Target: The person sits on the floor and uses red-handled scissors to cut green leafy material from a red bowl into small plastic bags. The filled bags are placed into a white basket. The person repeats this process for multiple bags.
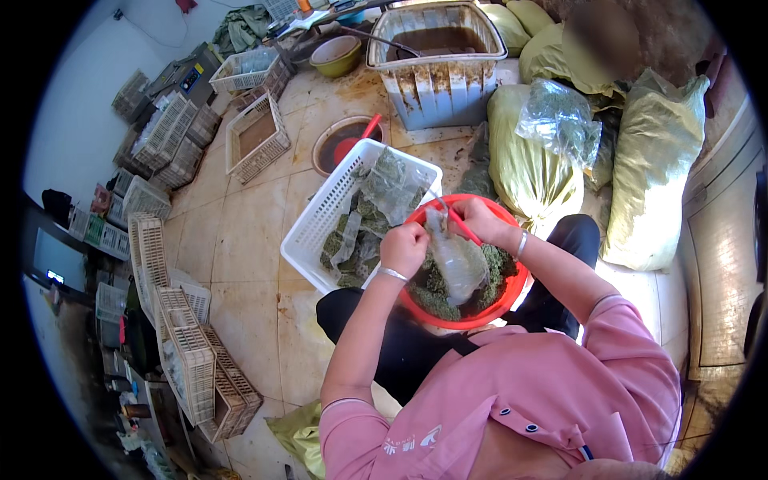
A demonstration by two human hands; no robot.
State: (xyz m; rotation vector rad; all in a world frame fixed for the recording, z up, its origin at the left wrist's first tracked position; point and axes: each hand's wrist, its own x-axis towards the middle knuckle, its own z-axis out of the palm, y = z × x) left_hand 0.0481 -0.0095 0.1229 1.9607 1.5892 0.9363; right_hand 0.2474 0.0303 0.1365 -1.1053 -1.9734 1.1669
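My left hand (407, 247) is closed at the upper edge of a clear plastic bag (459, 267). The bag hangs over a round red basin (517, 287) that holds clumps of green, dried-looking plant matter (497, 264). On the bag's other side, my right hand (480, 223) grips a red-handled metal tool (465, 227); its grey metal end points up and left, and its exact kind is unclear. Against the basin stands a white perforated plastic crate (309, 225), with several clear bags of green plant matter (387, 186) inside.
Beyond the crate, a red dipper (354, 147) rests in a round tub of dark liquid (321, 135). A large stained bin (441, 90) of brown liquid stands behind. Woven sacks (528, 144) crowd the right. Stacked plastic crates (186, 354) line the left.
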